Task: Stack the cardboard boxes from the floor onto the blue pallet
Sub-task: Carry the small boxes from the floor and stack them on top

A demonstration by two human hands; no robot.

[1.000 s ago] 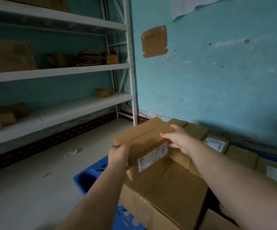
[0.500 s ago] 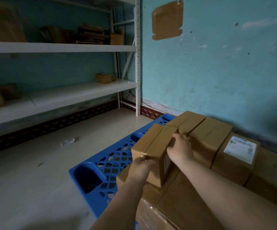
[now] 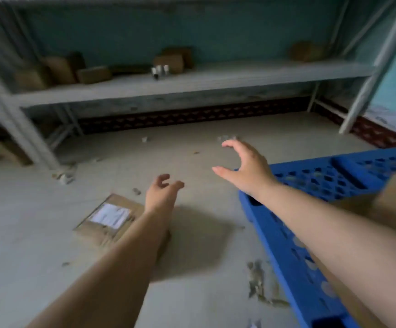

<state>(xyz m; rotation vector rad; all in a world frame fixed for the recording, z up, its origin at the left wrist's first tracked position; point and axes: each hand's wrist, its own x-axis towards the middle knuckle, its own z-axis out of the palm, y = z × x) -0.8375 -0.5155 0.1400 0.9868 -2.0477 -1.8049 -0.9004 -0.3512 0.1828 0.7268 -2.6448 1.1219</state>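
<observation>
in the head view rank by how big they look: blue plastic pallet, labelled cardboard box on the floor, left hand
1. Blue plastic pallet, cropped by the frame
2. Labelled cardboard box on the floor, partly behind the forearm
3. Left hand, though nearness to the camera inflates it

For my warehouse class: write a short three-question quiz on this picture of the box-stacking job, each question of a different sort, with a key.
1. True or false: the left hand grips the labelled cardboard box on the floor.
2. Multiple choice: where is the blue pallet? A) on the shelf B) on the floor at the person's right C) leaning against the wall
3. Fill in: the right hand holds ______.

Key
1. False: it hangs above the floor past the box, fingers loosely curled, holding nothing.
2. B
3. Nothing: its fingers are spread, in the air above the floor near the pallet's corner.
</observation>
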